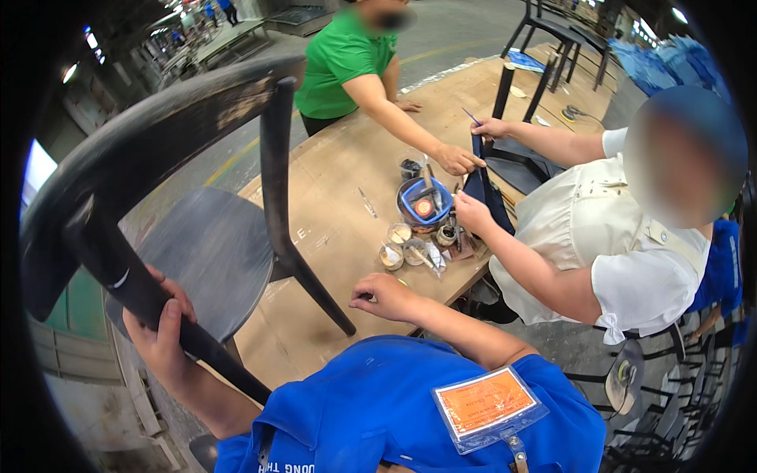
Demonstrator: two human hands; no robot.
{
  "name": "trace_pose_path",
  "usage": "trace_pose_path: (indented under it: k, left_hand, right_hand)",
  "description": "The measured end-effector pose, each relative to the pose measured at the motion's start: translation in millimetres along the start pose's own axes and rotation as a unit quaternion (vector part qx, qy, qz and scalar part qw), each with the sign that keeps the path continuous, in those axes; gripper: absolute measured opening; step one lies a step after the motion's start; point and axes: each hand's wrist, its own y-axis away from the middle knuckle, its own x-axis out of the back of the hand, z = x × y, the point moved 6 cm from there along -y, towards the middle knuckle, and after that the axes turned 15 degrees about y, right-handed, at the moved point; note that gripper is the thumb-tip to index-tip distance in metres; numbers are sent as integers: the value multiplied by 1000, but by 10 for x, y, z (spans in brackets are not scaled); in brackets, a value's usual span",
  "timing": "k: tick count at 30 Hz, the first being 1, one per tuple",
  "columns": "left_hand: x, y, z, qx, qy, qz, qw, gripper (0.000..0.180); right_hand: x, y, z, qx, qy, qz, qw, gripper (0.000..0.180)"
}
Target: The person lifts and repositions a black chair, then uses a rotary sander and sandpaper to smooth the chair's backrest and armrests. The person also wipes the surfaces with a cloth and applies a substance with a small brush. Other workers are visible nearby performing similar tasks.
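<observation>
A black wooden chair with a curved backrest leans across the left of the head view. Its backrest has a worn, brownish patch near the upper end. My left hand is wrapped round the chair's near back post, fingers on the far side and thumb on top. Over the table's near edge, my right hand is held with curled fingers. A small dark spot shows between those fingers, but what it is stays unclear. Just beyond that hand stand small open jars of pale paste.
A brown-covered table spreads ahead, bearing a blue square tub with tools. A person in green reaches over it from the far side. At right, a person in white handles a dark chair part. More chairs stand beyond.
</observation>
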Motion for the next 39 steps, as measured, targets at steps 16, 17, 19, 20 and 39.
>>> trace_pose_path:
  k: [16, 17, 19, 20, 39]
  left_hand:
    - [-30, -5, -34, -8, -19, -2, 1000, 46]
    - [-23, -10, -41, -8, -16, -6, 1000, 46]
    - [-6, -15, -54, -5, -22, -14, 1000, 47]
    - [0, -25, -55, -6, -23, -21, 999, 48]
    - [154, 72, -75, -40, -42, 22, 998, 56]
  right_hand:
    - [-292, 361, 574, -88, 33, -55, 994, 16]
    - [-378, 414, 653, -85, 41, -64, 993, 15]
    - [-572, 588, 921, -127, 61, -118, 983, 18]
    - [-669, 686, 1078, -152, 65, -152, 974, 19]
    - [-778, 1491, 3270, -538, 134, 51, 831, 20]
